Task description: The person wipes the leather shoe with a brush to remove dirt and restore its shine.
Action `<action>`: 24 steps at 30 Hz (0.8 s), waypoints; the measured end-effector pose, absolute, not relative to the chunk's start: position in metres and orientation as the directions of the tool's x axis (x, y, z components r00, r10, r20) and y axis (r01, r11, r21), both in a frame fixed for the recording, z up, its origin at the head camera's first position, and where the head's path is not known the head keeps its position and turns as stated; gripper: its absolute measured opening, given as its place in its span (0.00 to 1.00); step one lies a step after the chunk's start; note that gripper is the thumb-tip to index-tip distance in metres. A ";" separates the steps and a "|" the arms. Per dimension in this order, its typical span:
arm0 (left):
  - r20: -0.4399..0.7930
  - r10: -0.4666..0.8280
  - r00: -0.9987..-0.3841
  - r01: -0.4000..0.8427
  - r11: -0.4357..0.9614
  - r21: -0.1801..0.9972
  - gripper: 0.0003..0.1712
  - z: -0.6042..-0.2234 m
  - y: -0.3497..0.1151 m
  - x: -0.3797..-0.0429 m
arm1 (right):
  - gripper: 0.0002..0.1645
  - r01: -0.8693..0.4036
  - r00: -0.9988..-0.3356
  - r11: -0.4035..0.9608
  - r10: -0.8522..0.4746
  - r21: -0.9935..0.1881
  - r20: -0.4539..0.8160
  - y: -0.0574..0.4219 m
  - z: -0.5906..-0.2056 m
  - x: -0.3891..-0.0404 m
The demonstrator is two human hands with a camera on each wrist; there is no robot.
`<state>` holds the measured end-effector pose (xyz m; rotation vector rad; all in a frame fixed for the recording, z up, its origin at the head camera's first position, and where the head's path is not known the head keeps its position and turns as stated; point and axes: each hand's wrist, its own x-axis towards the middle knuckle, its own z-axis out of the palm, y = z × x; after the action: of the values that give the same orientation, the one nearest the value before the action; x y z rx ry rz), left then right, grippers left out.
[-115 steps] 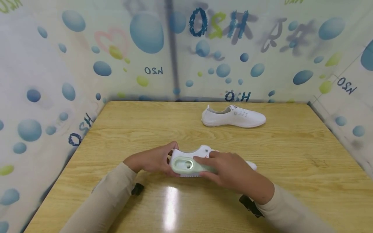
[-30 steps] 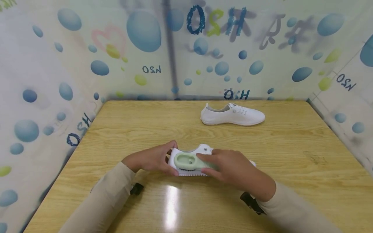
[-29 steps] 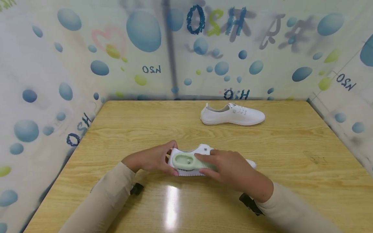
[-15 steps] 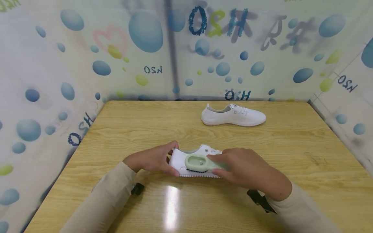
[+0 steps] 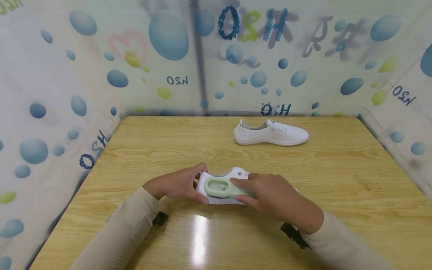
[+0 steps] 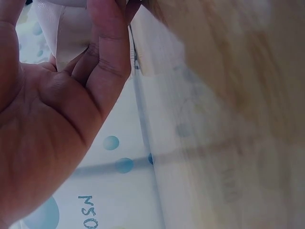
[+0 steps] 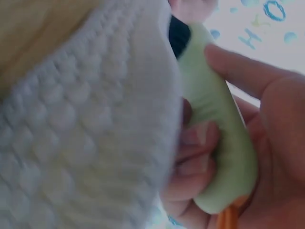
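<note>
A white lace-up shoe (image 5: 234,174) is held near the table's middle, its heel at the left. My left hand (image 5: 179,184) grips the heel, thumb and fingers on either side of it. In my right hand (image 5: 275,197) is a pale green brush (image 5: 217,187), held by the handle. Its dark bristles lie against the shoe's side, near the heel; the hand covers much of the toe end. The right wrist view shows my fingers curled round the brush handle (image 7: 226,143), beside the shoe's knobbly white sole (image 7: 71,124).
A second white shoe (image 5: 271,135) stands toward the back of the wooden table (image 5: 162,146), toe to the right. Behind and at both sides hang curtains (image 5: 135,93) printed with blue bubbles. An orange loop (image 7: 228,217) hangs from the brush handle's end.
Half a second ago the brush was farther right along the shoe's side; it has slid back left toward the heel with my right hand. My left hand keeps its grip.
</note>
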<state>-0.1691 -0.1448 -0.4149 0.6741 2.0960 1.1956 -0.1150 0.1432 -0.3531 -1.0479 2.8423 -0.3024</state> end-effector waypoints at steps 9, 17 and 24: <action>-0.270 0.685 -0.677 0.130 0.472 0.872 0.37 -0.416 -0.144 -0.169 | 0.25 -0.568 -0.782 0.771 -0.614 -0.286 -0.103 0.165 -0.335 -0.119; -0.258 0.689 -0.678 0.141 0.466 0.873 0.37 -0.415 -0.145 -0.169 | 0.26 -0.640 -0.750 0.730 -0.661 -0.240 -0.014 0.145 -0.355 -0.118; -0.267 0.683 -0.680 0.134 0.474 0.870 0.37 -0.413 -0.145 -0.167 | 0.26 -0.618 -0.760 0.750 -0.646 -0.235 -0.064 0.152 -0.343 -0.116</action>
<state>-0.1672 -0.1448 -0.4130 0.6736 2.1184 1.1766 -0.1163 0.1520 -0.3431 -1.0194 2.8053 -0.3020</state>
